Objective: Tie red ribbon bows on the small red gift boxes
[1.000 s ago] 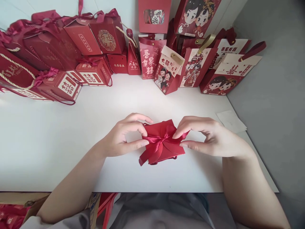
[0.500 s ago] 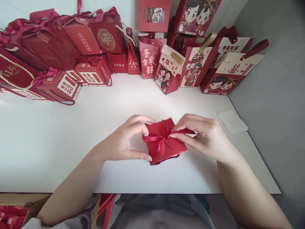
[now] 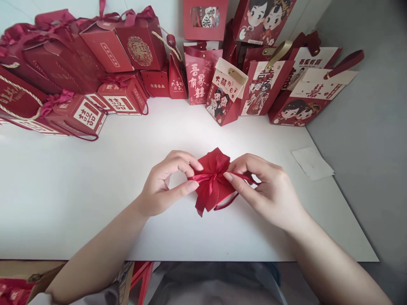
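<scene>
A small red box (image 3: 222,191) with overlapping top flaps sits on the white table between my hands. Across its top runs a red satin ribbon (image 3: 212,178), knotted in the middle with its loops and tails spread. My left hand (image 3: 170,182) pinches the ribbon's left part between thumb and fingers at the box's left edge. On the right, my right hand (image 3: 262,184) has thumb and fingers closed on the ribbon's right part. A dark red cord (image 3: 226,204) hangs at the box's near right side.
Red gift boxes (image 3: 68,63) with ribbons line the back left. Paper gift bags (image 3: 225,91) stand at the back centre and right. A flat white paper (image 3: 311,163) lies near the right edge, beside the grey wall. Below left is a cardboard box (image 3: 47,281) of red items.
My left hand has shifted from around the box's side to a pinch on the ribbon. The box has turned slightly, and the ribbon is pulled out to both sides.
</scene>
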{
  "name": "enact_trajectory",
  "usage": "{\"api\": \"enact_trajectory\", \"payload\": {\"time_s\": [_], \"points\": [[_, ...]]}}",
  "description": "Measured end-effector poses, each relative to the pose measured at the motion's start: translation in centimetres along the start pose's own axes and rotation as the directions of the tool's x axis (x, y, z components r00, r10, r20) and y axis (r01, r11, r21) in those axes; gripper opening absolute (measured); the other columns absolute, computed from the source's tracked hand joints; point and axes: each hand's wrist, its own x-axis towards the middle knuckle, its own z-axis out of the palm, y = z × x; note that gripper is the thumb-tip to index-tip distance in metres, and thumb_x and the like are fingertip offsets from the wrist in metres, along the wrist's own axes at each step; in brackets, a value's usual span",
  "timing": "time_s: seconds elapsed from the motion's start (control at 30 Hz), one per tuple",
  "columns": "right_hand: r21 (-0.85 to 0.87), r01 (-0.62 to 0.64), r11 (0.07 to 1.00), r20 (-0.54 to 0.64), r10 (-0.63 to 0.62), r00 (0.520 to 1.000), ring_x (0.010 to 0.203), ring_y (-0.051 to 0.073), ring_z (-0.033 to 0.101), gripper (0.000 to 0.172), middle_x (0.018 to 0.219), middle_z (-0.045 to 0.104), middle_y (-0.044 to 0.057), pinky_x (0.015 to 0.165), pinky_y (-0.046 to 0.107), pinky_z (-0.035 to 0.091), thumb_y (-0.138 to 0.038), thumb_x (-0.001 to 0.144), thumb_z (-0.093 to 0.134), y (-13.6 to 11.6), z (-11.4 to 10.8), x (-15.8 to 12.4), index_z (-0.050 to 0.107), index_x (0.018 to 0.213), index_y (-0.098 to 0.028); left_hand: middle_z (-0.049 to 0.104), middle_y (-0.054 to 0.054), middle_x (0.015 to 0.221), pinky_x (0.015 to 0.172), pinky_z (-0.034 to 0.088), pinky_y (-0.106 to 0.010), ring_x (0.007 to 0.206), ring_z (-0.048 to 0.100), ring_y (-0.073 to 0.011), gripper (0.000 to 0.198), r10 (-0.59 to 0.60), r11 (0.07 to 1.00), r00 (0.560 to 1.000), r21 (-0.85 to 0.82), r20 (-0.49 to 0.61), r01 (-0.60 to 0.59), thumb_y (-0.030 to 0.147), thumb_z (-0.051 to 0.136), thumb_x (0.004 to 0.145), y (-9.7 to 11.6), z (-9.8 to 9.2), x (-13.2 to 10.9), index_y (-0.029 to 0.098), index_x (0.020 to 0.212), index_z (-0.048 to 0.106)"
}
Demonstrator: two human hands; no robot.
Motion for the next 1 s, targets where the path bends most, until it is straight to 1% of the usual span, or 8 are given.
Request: {"api": "enact_trajectory", "payload": {"time_s": [0.1, 0.23, 0.33, 0.5, 0.7, 0.8, 0.87, 1.0], "points": [[0.069, -0.055, 0.996, 0.006, 0.054, 0.998, 0.072, 0.017, 0.056, 0.022, 0.080, 0.061, 0.004, 0.067, 0.031, 0.045, -0.024, 0.096, 0.060, 0.0, 0.2, 0.1, 0.052, 0.075, -0.021, 0.059, -0.004, 0.080, 0.104, 0.045, -0.043, 0.096, 0.059, -0.0210, 0.013, -0.011, 0.985, 1.000, -0.172, -0.022, 0.007, 0.030, 0.068, 0.087, -0.8, 0.5, -0.1, 0.022, 0.081, 0.058], [0.127, -0.032, 0.991, 0.057, 0.025, 0.998, 0.076, 0.019, 0.057, 0.020, 0.082, 0.061, 0.005, 0.071, 0.033, 0.046, -0.023, 0.095, 0.060, 0.2, 0.4, 0.4, 0.054, 0.076, -0.021, 0.056, -0.003, 0.075, 0.114, 0.037, -0.048, 0.103, 0.060, -0.0232, 0.024, -0.088, 0.957, 0.996, -0.281, -0.025, 0.078, 0.039, 0.068, 0.086, -1.5, 0.8, -0.1, 0.022, 0.076, 0.053], [0.190, -0.044, 0.981, 0.072, 0.031, 0.997, 0.078, 0.018, 0.058, 0.021, 0.085, 0.063, 0.004, 0.074, 0.033, 0.047, -0.023, 0.095, 0.061, 0.4, 0.6, 0.4, 0.053, 0.076, -0.021, 0.055, -0.002, 0.072, 0.118, 0.032, -0.050, 0.099, 0.062, -0.0229, 0.028, -0.116, 0.934, 0.993, -0.340, -0.012, 0.105, 0.040, 0.070, 0.083, -1.7, 0.7, -0.2, 0.022, 0.074, 0.052], [0.268, -0.103, 0.958, 0.058, 0.090, 0.994, 0.079, 0.018, 0.060, 0.031, 0.086, 0.068, 0.004, 0.077, 0.034, 0.048, -0.023, 0.095, 0.061, 0.5, 0.8, 0.1, 0.045, 0.069, -0.021, 0.062, -0.002, 0.067, 0.121, 0.025, -0.051, 0.099, 0.065, -0.0238, 0.027, -0.147, 0.931, 0.989, -0.337, 0.011, 0.142, 0.041, 0.065, 0.087, -1.6, 0.7, -0.1, 0.023, 0.073, 0.051], [0.223, -0.088, 0.971, 0.055, 0.077, 0.995, 0.071, 0.016, 0.056, 0.032, 0.077, 0.065, 0.001, 0.081, 0.036, 0.048, -0.025, 0.095, 0.061, 0.6, 0.8, 0.0, 0.043, 0.069, -0.022, 0.061, 0.003, 0.053, 0.125, 0.014, -0.053, 0.099, 0.068, -0.0219, 0.019, -0.191, 0.904, 0.982, -0.387, 0.007, 0.179, 0.033, 0.067, 0.087, -1.4, 0.7, 0.0, 0.024, 0.084, 0.051], [0.225, -0.081, 0.971, 0.065, 0.069, 0.996, 0.071, 0.016, 0.056, 0.033, 0.078, 0.065, 0.001, 0.083, 0.036, 0.049, -0.025, 0.096, 0.061, 0.7, 0.8, 0.0, 0.042, 0.070, -0.022, 0.059, 0.006, 0.051, 0.125, 0.017, -0.049, 0.093, 0.069, -0.0178, 0.016, -0.229, 0.864, 0.973, -0.467, -0.025, 0.191, 0.027, 0.069, 0.087, -1.4, 0.8, 0.1, 0.025, 0.090, 0.053], [0.231, -0.081, 0.970, 0.072, 0.066, 0.995, 0.071, 0.016, 0.057, 0.033, 0.078, 0.065, 0.001, 0.083, 0.036, 0.050, -0.027, 0.096, 0.060, 0.8, 0.8, 0.0, 0.041, 0.070, -0.022, 0.060, 0.006, 0.051, 0.121, 0.025, -0.046, 0.091, 0.070, -0.0170, 0.014, -0.282, 0.822, 0.958, -0.527, -0.046, 0.217, 0.028, 0.068, 0.088, -1.5, 1.0, 0.2, 0.025, 0.090, 0.055], [0.235, -0.093, 0.967, 0.050, 0.084, 0.995, 0.072, 0.016, 0.059, 0.035, 0.077, 0.066, 0.001, 0.083, 0.037, 0.052, -0.031, 0.097, 0.060, 0.9, 0.8, 0.1, 0.041, 0.069, -0.022, 0.065, 0.003, 0.056, 0.092, 0.050, -0.037, 0.094, 0.070, -0.0203, 0.019, -0.415, 0.707, 0.909, -0.636, -0.019, 0.309, 0.036, 0.070, 0.087, -1.4, 1.1, 0.4, 0.023, 0.089, 0.056]]}}
